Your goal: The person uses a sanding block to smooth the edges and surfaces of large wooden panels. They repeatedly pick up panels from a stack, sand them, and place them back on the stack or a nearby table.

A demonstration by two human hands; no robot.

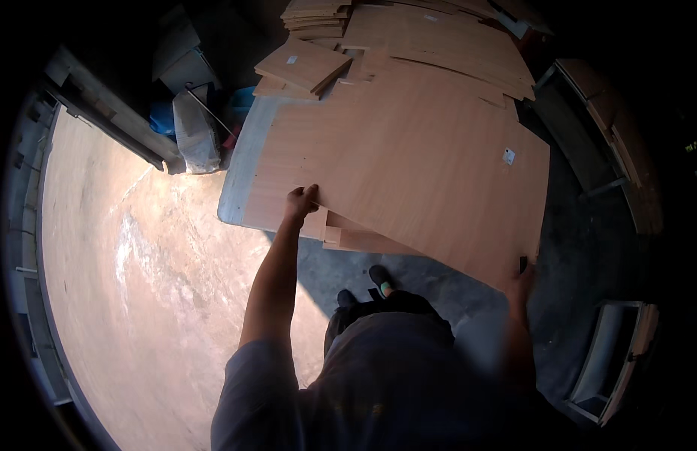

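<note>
A large plywood panel [439, 165] with a small white label lies at an angle across other sheets, its near right corner jutting past the table's edge. My left hand [302, 201] is closed on the panel's near left edge, thumb on top. At the near right corner, my right hand [520, 279] grips the same panel; its fingers are partly hidden in shadow. A small black thing [523, 264] shows by that hand, too dark to name. Beneath the panel, pieces of plywood [363, 239] stick out toward me.
The sheets rest on a table with a pale grey-blue top [242, 177]. Behind are smaller stacked boards [307, 64] and more plywood [439, 37]. A plastic-wrapped bundle [196, 135] stands at the left. Frames or shelves [581, 135] stand at right, an open box-like frame [608, 364] lower right.
</note>
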